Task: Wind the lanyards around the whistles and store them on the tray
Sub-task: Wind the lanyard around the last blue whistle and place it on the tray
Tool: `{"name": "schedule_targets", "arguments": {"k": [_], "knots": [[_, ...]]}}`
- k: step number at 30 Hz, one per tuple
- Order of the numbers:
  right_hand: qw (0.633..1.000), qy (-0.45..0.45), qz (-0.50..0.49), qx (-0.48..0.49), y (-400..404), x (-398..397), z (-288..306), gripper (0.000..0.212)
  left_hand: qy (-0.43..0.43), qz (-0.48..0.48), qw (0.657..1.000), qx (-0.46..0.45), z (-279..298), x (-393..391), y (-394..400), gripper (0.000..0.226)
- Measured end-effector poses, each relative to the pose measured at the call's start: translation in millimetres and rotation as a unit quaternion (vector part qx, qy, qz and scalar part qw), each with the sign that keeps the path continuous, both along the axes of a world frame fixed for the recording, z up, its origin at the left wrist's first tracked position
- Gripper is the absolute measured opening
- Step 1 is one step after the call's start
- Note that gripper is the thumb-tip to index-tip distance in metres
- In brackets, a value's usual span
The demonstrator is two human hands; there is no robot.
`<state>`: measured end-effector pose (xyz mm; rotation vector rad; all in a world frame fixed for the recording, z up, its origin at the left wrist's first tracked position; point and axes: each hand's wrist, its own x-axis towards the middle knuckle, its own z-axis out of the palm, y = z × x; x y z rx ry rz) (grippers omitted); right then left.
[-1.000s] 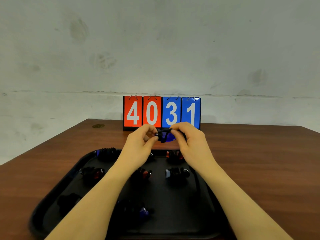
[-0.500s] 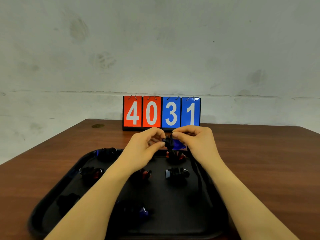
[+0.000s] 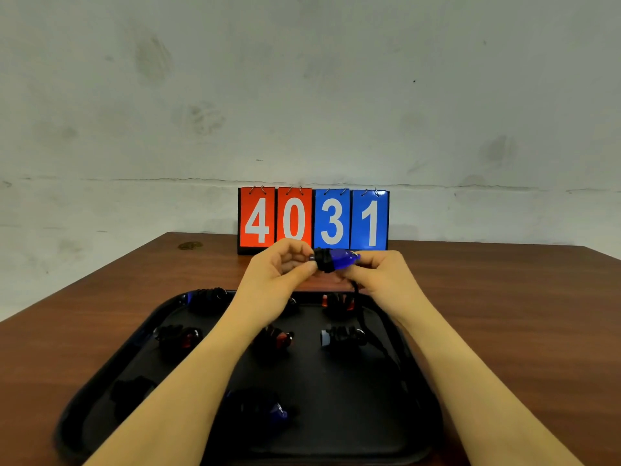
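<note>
Whistle, translucent blue plastic, was held above the far rim of the tray, lying level between both hands. Its left end, banded with black lanyard turns, was pinched by the left hand; its tapered right end was gripped by the curled fingers of the right hand. A loose cord tail was seen hanging from under the right hand down onto the tray. The tray was noted as black, glossy, with rounded corners and a raised lip. Wound whistles, dark bundles with red or blue showing, were laid on it in rows. Beyond the tray, a scoreboard reading 4031 was stood on the wood-grain table.
</note>
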<state>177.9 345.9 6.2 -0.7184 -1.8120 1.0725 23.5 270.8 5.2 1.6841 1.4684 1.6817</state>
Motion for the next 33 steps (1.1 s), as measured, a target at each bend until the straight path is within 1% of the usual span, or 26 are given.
{"name": "schedule_targets", "arguments": {"k": [4,6,12,16,18,19,20,22,23,26,29,33], "knots": [[0.999,-0.013,0.039,0.0,-5,-4,-2,0.007,-0.068,0.032,0.997,-0.004,-1,-5,4,0.012],[0.998,-0.023,0.052,0.005,-8,-5,-1,0.008,-0.084,0.05,0.995,-0.004,-2,-7,6,0.013],[0.996,-0.026,0.075,0.032,-13,-3,4,0.01,-0.039,0.106,0.993,-0.019,-2,-10,9,0.013],[0.995,-0.023,0.077,0.057,-15,-3,6,0.012,0.016,0.158,0.987,-0.02,-6,-12,11,0.016],[0.994,-0.038,0.044,0.097,-15,-6,5,0.014,0.047,0.166,0.985,-0.021,-7,-12,10,0.014],[0.989,-0.053,0.013,0.136,-15,-7,4,0.013,0.067,0.167,0.983,-0.022,-7,-12,10,0.012],[0.979,-0.075,-0.02,0.188,-14,-8,2,0.011,0.089,0.165,0.982,-0.024,-7,-12,10,0.012],[0.947,-0.112,-0.071,0.293,-12,-10,-2,0.011,0.124,0.151,0.98,-0.025,-7,-11,10,0.01],[0.937,-0.119,-0.085,0.318,-10,-10,-4,0.013,0.133,0.141,0.981,-0.023,-7,-10,9,0.009],[0.93,-0.118,-0.119,0.326,-8,-8,-5,0.018,0.15,0.124,0.981,-0.014,-7,-9,7,0.01],[0.925,-0.13,-0.144,0.327,-7,-8,-6,0.021,0.188,0.106,0.976,-0.011,-6,-8,5,0.013],[0.942,-0.099,-0.156,0.28,-2,-9,-8,0.019,0.245,0.092,0.965,-0.007,-7,-6,4,0.015]]}}
